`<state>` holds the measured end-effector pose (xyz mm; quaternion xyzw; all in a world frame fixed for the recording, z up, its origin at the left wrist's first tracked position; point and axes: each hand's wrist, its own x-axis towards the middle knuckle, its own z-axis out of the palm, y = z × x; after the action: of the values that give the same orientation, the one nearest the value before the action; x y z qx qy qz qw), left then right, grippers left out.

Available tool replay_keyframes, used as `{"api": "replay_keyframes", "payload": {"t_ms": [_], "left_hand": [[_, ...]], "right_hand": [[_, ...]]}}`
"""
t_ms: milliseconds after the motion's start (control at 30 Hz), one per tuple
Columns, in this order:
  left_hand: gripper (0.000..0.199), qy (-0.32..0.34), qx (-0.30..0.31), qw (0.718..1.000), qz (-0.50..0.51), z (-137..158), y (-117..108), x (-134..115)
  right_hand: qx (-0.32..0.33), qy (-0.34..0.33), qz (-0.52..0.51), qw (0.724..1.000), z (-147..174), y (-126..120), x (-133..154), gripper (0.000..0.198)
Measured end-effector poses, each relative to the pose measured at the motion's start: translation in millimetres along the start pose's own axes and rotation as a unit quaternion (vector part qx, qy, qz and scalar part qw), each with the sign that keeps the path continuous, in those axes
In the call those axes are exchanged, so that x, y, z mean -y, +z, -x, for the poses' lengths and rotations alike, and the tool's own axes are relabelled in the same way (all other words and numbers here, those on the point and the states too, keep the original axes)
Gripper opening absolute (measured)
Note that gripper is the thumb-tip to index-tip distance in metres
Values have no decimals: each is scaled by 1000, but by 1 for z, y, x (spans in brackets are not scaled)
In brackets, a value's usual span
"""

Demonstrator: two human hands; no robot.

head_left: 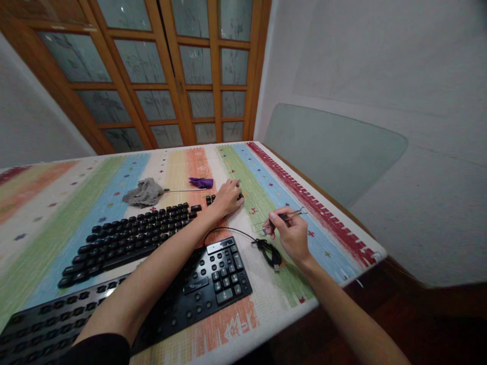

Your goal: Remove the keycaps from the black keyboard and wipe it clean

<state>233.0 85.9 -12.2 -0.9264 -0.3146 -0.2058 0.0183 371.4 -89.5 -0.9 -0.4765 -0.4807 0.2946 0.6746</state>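
My left hand (228, 197) reaches across the keyboard to the far side of the loose keycaps, fingers curled down and together on a black keycap (241, 196) at their tips. To its right, my right hand (289, 232) grips a thin wire keycap puller (283, 216), with metal prongs sticking out on both sides of the fingers. Below my left forearm lies the black keyboard (198, 304); most of its keys are bare stems, while several keycaps (227, 280) sit on the number pad. Rows of removed black keycaps (133, 238) lie behind it.
The keyboard's coiled USB cable (269, 253) lies below my right hand. Behind the keycaps are a grey cloth (143, 192), a purple brush-like item (201, 182) and a thin rod (184, 190). A striped cloth covers the table (304, 195); its right edge runs near a wall.
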Motion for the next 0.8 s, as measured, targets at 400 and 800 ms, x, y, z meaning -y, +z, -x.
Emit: {"api": "replay_keyframes", "payload": {"t_ms": [400,800], "left_hand": [[12,28,-18,998,48,38,-32,-7],[18,-44,73,979,184,211,-114,-48]], "right_hand": [[121,16,71,990,3,-6,-9,28],[311,-79,140,937,24,21,8,26]]}}
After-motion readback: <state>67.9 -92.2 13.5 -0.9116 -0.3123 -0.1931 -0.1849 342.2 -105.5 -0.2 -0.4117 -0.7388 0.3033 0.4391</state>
